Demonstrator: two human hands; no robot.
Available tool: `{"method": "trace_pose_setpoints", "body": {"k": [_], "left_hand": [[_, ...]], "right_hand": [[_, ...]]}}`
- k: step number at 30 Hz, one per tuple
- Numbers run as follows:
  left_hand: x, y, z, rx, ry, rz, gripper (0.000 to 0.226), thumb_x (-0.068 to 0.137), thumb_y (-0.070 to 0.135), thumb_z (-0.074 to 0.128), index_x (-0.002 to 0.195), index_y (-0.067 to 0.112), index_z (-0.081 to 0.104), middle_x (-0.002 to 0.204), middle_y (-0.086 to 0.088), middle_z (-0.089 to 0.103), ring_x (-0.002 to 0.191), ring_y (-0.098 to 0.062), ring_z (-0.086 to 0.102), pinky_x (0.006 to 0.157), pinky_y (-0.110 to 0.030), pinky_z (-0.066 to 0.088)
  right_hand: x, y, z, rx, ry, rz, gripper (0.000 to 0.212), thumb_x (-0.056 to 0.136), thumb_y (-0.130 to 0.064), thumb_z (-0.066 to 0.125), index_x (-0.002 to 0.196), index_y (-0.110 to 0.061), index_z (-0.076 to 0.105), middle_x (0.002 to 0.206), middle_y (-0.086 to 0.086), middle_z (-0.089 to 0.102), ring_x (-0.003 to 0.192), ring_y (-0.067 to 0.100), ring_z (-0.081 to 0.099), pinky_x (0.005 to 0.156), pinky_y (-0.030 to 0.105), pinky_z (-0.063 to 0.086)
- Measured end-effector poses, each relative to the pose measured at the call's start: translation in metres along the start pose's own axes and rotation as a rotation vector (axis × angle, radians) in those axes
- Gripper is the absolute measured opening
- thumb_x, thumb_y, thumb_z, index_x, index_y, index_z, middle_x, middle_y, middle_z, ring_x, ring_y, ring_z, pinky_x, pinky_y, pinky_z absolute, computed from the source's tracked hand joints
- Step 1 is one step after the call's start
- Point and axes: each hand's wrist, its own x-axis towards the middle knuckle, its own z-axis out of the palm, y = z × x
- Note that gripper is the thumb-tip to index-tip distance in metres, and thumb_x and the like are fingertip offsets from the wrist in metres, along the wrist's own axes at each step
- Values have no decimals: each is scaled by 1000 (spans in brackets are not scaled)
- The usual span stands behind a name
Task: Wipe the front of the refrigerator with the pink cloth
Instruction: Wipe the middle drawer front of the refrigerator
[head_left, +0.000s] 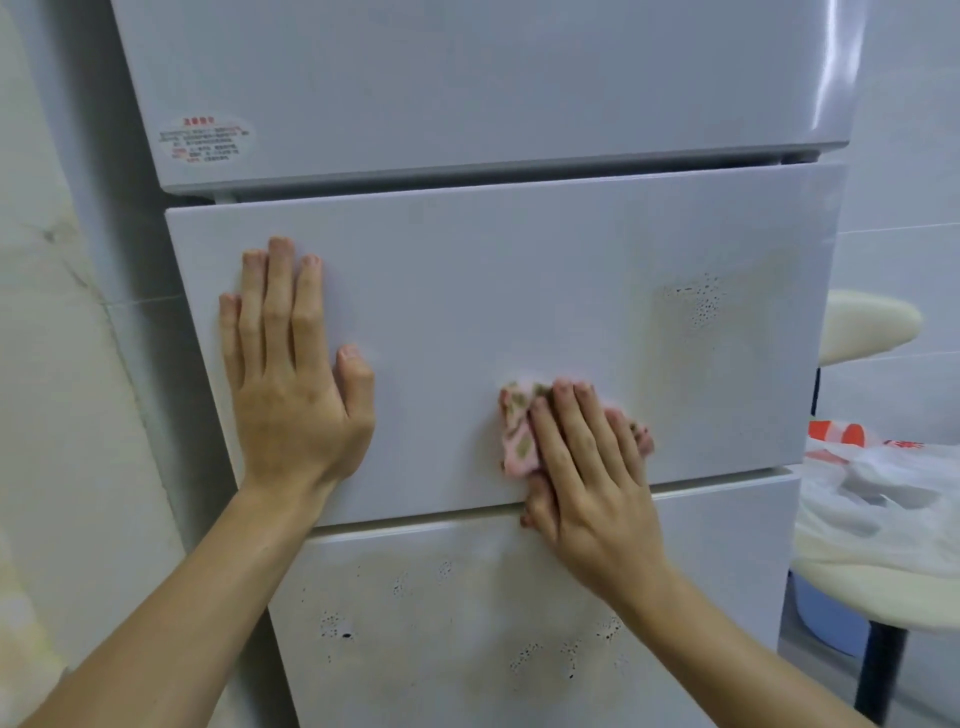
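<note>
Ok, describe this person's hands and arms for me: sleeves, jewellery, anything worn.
Nothing worn shows. The left hand and right hand are bare: no gloves, rings, watch or bracelet. The left forearm and right forearm are bare too, with no sleeve in view down to the frame's bottom edge. The fingernails are short, with no polish visible.

1. The left hand (291, 374) is lying flat, fingers straight, on the refrigerator (519, 291) middle door.
2. The right hand (587, 467) is pressing the pink cloth (519, 436) against that door's lower edge.

Home kitchen: refrigerator (493, 322), tiled wall (904, 208).
</note>
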Motion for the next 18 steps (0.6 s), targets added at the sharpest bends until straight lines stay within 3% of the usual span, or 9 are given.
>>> {"method": "trace_pose_setpoints", "body": {"k": [6, 13, 18], "left_hand": [[1, 4, -1, -14, -28, -19, 68, 98, 21, 43, 161, 1, 29, 171, -19, 22, 161, -35, 15, 131, -55, 10], [6, 23, 4, -72, -38, 58, 64, 98, 23, 43, 160, 8, 37, 170, -17, 25, 160, -36, 16, 131, -54, 9], [6, 42, 12, -65, -36, 86, 60, 102, 25, 42, 159, 9, 39, 169, -18, 28, 159, -37, 20, 130, -56, 12]], "right_hand": [[32, 19, -10, 5, -16, -37, 56, 110, -25, 38, 162, -6, 31, 171, 13, 23, 161, 29, 20, 132, 46, 14], [156, 61, -26, 55, 173, 245, 55, 113, -29, 34, 162, -3, 31, 171, 17, 26, 160, 31, 21, 132, 46, 11], [107, 51, -20, 49, 171, 276, 56, 112, -27, 34, 162, -3, 31, 171, 16, 25, 161, 31, 19, 132, 48, 12]]}}
